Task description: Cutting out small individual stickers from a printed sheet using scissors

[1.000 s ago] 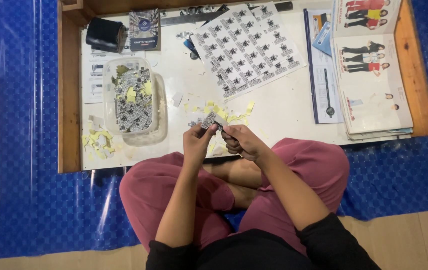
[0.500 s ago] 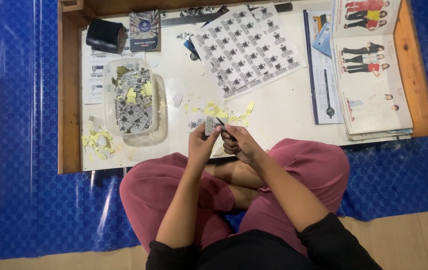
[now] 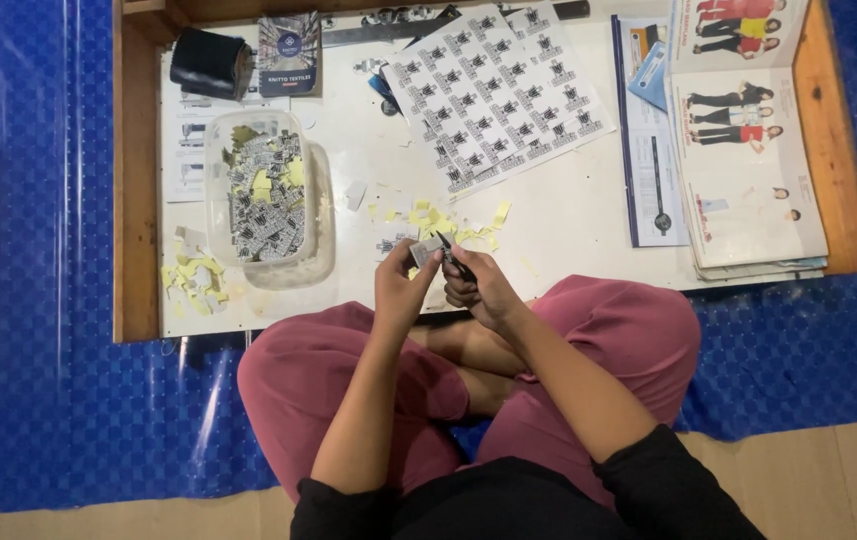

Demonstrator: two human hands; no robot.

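Left hand point(image 3: 400, 285): pinching small grey-white printed label piece point(image 3: 425, 250) at bench edge, above lap. Right hand point(image 3: 481, 290): closed around small dark scissors point(image 3: 453, 262), blades at label's right edge. Step in hand, by judgement: trimming one label. Next move, by judgement: steady pinch, blades kept on printed border.

Nearby on low white-topped wooden bench point(image 3: 568, 215): yellow paper offcuts point(image 3: 440, 220) just beyond hands; clear plastic tub point(image 3: 260, 195) of cut labels, left; white sheet of uncut black-printed labels point(image 3: 496, 90), beyond; stacked clothing catalogues point(image 3: 743, 150), right; black pouch point(image 3: 210, 62), far left corner. Blue patterned floor mat point(image 3: 38, 250) beneath.
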